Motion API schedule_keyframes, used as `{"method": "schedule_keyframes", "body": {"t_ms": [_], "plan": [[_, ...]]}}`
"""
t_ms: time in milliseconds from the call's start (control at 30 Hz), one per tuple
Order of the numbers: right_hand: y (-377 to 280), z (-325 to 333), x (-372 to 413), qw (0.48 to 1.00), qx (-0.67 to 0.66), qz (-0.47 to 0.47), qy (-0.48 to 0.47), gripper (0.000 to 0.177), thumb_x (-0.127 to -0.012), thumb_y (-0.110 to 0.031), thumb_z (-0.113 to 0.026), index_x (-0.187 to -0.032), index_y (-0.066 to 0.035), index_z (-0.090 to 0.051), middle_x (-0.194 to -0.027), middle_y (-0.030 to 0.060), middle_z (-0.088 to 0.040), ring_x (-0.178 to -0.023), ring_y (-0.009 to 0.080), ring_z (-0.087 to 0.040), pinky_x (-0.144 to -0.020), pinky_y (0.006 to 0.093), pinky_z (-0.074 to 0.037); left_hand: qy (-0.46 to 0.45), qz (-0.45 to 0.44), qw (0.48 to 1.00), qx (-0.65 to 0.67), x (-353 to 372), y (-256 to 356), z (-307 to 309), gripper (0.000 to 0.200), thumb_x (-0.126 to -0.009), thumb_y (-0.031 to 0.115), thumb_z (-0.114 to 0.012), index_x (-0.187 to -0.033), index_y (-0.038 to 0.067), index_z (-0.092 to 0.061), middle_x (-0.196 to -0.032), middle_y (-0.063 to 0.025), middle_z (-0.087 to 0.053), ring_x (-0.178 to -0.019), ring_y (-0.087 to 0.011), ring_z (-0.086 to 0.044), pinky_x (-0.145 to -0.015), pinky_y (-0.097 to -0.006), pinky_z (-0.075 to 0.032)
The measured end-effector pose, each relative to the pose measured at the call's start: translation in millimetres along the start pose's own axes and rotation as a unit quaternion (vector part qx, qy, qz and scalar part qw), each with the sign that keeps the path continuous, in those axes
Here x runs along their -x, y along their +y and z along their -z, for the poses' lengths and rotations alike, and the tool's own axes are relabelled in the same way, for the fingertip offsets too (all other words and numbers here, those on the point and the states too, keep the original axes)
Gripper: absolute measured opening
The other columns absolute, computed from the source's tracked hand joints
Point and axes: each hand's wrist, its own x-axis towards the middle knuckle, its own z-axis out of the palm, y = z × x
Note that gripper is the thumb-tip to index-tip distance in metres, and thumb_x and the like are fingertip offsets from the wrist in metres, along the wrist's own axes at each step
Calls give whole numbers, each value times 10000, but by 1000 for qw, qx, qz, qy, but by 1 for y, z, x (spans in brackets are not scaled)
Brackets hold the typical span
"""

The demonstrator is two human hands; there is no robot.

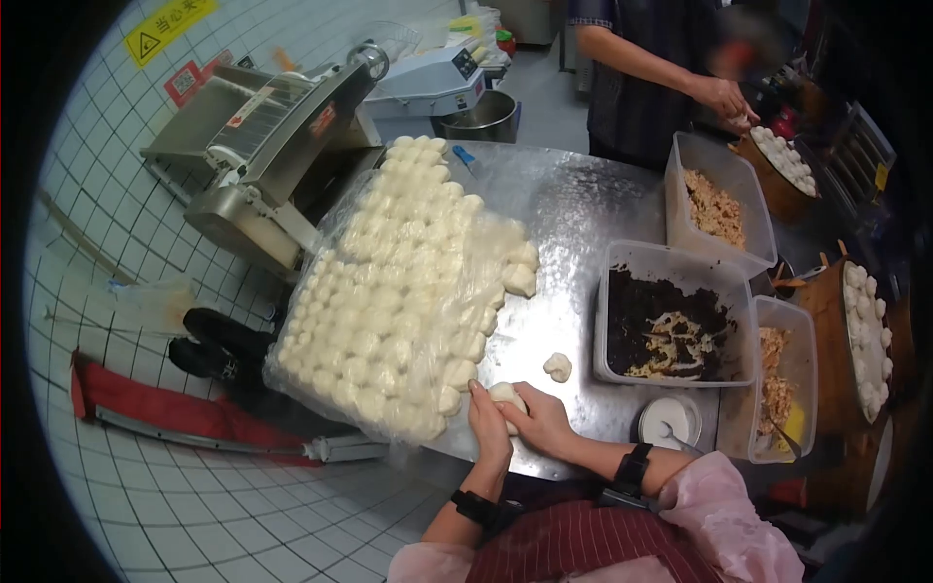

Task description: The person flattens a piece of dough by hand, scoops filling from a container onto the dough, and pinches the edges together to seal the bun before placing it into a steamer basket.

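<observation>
A piece of white dough (506, 394) sits between my two hands at the near edge of the metal table. My left hand (488, 423) is closed against its left side, fingers pointing up. From the right, my right hand (542, 420) wraps round the same dough. Just beyond them, a small dough lump (557, 366) lies on the tabletop. Many dough balls (389, 301), partly under clear plastic film, cover the table to the left of my hands.
A dark filling tub (680, 321), two orange filling tubs (717, 209) (777, 389) and a white powder bowl (669, 421) stand right. A dough machine (262, 146) is at left. Another person (646, 68) works at the far side near round trays of dough pieces (782, 160).
</observation>
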Motion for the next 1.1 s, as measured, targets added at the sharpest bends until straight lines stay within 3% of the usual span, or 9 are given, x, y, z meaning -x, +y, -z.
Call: {"method": "schedule_keyframes", "body": {"t_ms": [100,233,333,400,467,533,600,667,1100], "plan": [[14,6,17,998,53,-11,-42,353,-855,-358,-576,-794,-14,-628,-670,197,-600,-625,340,-600,-596,394,-456,64,33,993,-94,6,-11,5,543,-975,437,-320,-1028,-46,-563,-886,-142,-591,-838,-188,-569,-738,-290,-445],[45,17,30,988,127,-46,-74,373,-873,-370,-526,-917,-13,-626,-714,196,-615,-676,359,-604,-641,409,-471,-4,-9,934,-358,6,-25,23,590,-946,485,-338,-1012,-58,-559,-843,-218,-614,-907,-293,-614,-771,-328,-460],[38,37,38,975,215,-5,-48,384,-834,-197,-573,-1170,-22,-507,-1143,215,-550,-943,356,-575,-743,426,-473,-64,143,930,-332,19,-3,21,557,-943,472,-349,-1048,-34,-557,-859,-211,-623,-840,-280,-638,-753,-360,-472],[44,31,33,978,198,25,-59,433,-801,-132,-599,-1205,-16,-496,-1249,211,-474,-1093,362,-504,-843,412,-454,-66,156,921,-351,25,7,22,530,-941,458,-357,-1060,-21,-550,-844,-203,-624,-769,-270,-645,-694,-360,-489],[59,11,32,923,217,312,-54,475,-813,-135,-586,-1247,11,-462,-1272,205,-466,-1173,349,-456,-958,409,-396,-66,170,910,-371,21,-2,36,504,-940,444,-364,-1072,-8,-543,-828,-195,-625,-698,-261,-651,-635,-359,-506],[63,2,38,915,238,313,-87,525,-811,-178,-595,-1265,36,-441,-1315,200,-433,-1236,335,-407,-1029,433,-325,-40,-82,879,-468,8,-22,58,453,-942,423,-379,-1028,12,-549,-770,-151,-610,-546,-208,-615,-500,-283,-496],[63,-2,30,915,257,292,-102,572,-811,-250,-605,-1276,33,-429,-1353,198,-395,-1279,327,-359,-1049,450,-291,-31,-63,916,-394,15,-13,55,459,-947,433,-375,-987,13,-555,-741,-124,-598,-536,-199,-596,-476,-253,-489],[63,0,34,918,249,288,-109,602,-811,-285,-603,-1289,28,-414,-1359,198,-388,-1289,324,-346,-1058,451,-277,-103,99,975,-169,24,-5,41,443,-969,409,-336,-903,19,-536,-661,-51,-517,-545,-154,-580,-482,-259,-482],[49,60,71,888,270,301,-219,614,-841,-335,-588,-1330,-30,-378,-1377,140,-389,-1300,264,-351,-1069,418,-293,-151,122,953,-232,-10,-5,33,463,-944,391,-420,-924,-52,-554,-657,-64,-515,-502,-140,-558,-450,-247,-466]]}}
